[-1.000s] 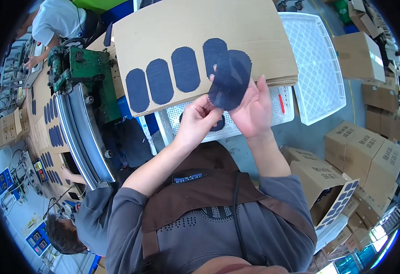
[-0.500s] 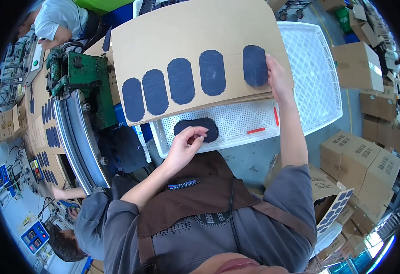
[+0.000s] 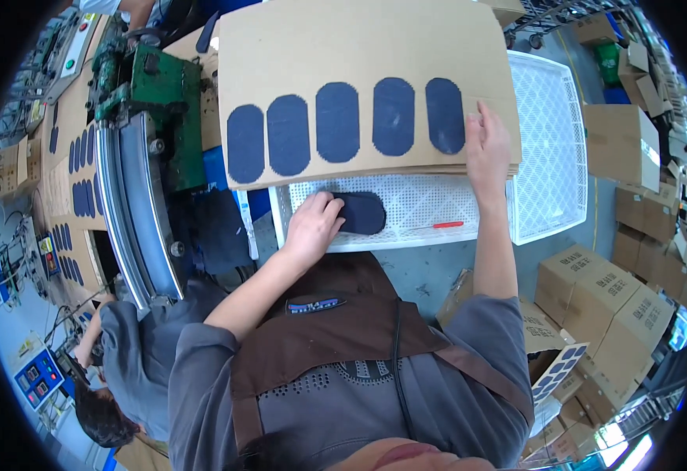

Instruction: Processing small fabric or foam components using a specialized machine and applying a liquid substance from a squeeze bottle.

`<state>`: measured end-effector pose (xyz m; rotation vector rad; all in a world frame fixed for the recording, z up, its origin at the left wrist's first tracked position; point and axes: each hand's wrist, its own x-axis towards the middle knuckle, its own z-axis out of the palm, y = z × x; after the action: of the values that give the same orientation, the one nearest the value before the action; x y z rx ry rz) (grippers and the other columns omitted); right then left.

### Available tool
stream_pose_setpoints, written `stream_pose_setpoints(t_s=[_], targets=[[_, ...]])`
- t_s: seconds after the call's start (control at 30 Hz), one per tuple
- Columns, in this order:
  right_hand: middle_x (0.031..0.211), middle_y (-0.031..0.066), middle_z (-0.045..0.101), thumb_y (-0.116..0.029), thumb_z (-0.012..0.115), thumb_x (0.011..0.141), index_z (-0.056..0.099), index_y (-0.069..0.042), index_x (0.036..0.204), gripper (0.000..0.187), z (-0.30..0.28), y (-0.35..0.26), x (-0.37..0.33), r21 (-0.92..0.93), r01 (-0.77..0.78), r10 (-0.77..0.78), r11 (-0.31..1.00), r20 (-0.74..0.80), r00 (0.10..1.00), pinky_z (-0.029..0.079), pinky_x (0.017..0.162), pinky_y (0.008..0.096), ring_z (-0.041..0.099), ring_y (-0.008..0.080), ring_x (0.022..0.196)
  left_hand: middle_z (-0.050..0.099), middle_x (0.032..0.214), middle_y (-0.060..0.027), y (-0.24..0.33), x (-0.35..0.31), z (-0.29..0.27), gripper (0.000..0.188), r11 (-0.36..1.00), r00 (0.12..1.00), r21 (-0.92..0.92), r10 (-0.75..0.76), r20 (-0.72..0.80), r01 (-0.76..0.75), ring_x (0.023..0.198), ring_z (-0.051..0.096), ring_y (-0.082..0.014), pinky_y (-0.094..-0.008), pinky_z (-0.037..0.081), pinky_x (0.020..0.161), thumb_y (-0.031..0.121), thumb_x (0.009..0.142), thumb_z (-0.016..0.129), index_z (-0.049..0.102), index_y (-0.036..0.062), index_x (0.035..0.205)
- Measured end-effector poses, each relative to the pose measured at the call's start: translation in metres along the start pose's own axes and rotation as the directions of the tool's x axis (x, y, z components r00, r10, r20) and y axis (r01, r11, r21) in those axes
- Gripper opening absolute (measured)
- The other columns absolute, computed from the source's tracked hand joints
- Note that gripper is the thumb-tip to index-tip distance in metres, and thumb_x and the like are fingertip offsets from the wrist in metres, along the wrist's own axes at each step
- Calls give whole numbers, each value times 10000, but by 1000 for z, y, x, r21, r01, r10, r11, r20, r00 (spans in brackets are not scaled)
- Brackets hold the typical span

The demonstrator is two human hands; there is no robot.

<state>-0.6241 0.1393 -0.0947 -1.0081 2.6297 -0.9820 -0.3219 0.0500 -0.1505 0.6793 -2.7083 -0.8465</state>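
- A green machine [image 3: 169, 118], worn and dark in places, with a long silvery metal rail [image 3: 136, 212] in front of it.
- A co-worker in grey [image 3: 143, 357], near the rail's lower end.
- A blue control box [image 3: 39, 378] with red displays, lower left.
- Brown cartons [image 3: 606, 290] stacked along the right.
- A green bin [image 3: 608, 63], upper right.
- Bright patches [image 3: 634, 455] at the lower right rim, perhaps windows, too blurred to be sure.

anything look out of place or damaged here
Nothing looks spilled or damaged. One slim red stick-like object lies loose in the white perforated plastic basket, apart from the dark rounded piece under the left hand, so it looks a little stray. The five dark blue oblong patches on the brown cardboard sheet form a tidy row.
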Motion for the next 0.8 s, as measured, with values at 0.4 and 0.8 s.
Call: stream_pose_setpoints(t_s=[0.4, 0.8], targets=[[1124, 97, 713, -72, 719, 860, 626, 5, 1274, 431, 40, -48, -110, 430, -61, -189, 901, 514, 837, 506, 864, 281, 656, 197, 945, 554, 1162, -104, 12, 3, -41, 194, 961, 978, -249, 75, -193, -123, 970, 564, -320, -371, 479, 840, 24, 786, 712, 598, 67, 938], [868, 33, 696, -15, 642, 924, 716, 58, 1084, 191, 29, -150, -103, 572, -206, -194, 794, 559, 806, 440, 677, 194, 546, 93, 735, 583, 1032, -36, -6, -40, -165, 303, 487, 924, -837, -379, 55, 249, 883, 558, -91, -218, 484, 745, -28, 900, 654, 561, 57, 1175]])
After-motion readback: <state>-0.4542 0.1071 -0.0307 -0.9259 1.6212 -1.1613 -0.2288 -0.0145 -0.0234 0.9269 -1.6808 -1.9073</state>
